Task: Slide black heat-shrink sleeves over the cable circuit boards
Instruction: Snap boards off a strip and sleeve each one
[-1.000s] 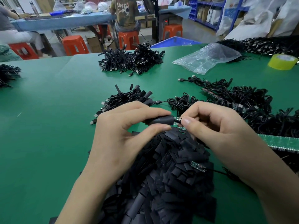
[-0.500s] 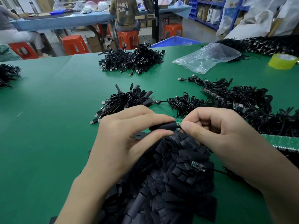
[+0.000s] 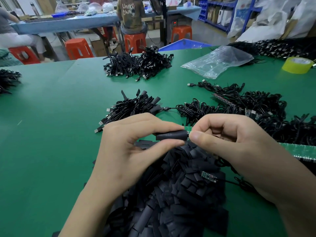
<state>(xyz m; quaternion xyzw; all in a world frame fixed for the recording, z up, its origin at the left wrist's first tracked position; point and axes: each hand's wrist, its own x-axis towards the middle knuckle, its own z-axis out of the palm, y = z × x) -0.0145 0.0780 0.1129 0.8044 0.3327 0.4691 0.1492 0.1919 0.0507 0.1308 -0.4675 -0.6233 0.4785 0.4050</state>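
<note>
My left hand [image 3: 130,151] pinches a black heat-shrink sleeve [image 3: 171,135] between thumb and forefinger, held level above the table. My right hand [image 3: 229,144] pinches the small green circuit board [image 3: 188,129] at the sleeve's right mouth; only a sliver of board shows. Below both hands lies a big pile of loose black sleeves [image 3: 171,194]. Another bare circuit board [image 3: 209,176] on its cable rests on that pile. Sleeved cables [image 3: 136,106] lie bunched just beyond my hands.
Unsleeved black cables [image 3: 256,106] spread at the right, with a green board strip [image 3: 301,150] beside my right wrist. A cable heap [image 3: 136,65], a clear plastic bag [image 3: 218,60] and a yellow tape roll [image 3: 297,65] sit farther back. People sit on orange stools beyond the green table [image 3: 51,125].
The sleeve has slid further right over the board, so less green shows. Both hands have sunk slightly toward the sleeve pile.
</note>
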